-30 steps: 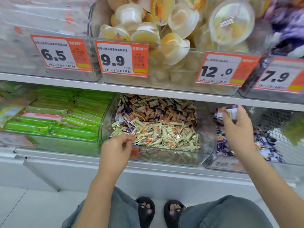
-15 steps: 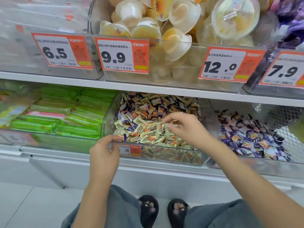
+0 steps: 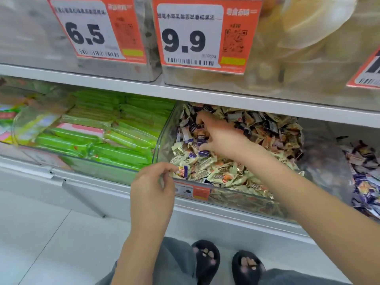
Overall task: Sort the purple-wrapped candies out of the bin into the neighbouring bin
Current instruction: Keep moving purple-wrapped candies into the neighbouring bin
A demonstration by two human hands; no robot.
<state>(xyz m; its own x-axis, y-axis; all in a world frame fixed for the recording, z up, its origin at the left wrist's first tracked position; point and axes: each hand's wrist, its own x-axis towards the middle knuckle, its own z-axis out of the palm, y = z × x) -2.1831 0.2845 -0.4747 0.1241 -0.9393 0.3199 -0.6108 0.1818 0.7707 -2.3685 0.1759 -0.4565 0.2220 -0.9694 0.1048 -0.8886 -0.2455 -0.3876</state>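
Your right hand (image 3: pixel 221 138) is digging into the mixed bin (image 3: pixel 162 138), fingers curling around purple candies (image 3: pixel 201 139); your left hand (image 3: pixel 153 183) is pinching one purple candy (image 3: pixel 183 170) at the front rim.

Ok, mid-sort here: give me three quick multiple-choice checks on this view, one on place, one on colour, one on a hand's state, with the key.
1. Where is the right hand?
A. In the mixed candy bin
B. In the green packet bin
C. On the floor

2. What colour are the packets left of the candy bin?
A. Red
B. Green
C. Black

3. What is the left hand doing?
A. Hanging flat and empty
B. Gripping the shelf edge
C. Pinching a small purple-wrapped candy

Key: 1 A, fingers dig among the wrappers; 2 B, stacked green packets; 3 C, the candy sits at its fingertips.
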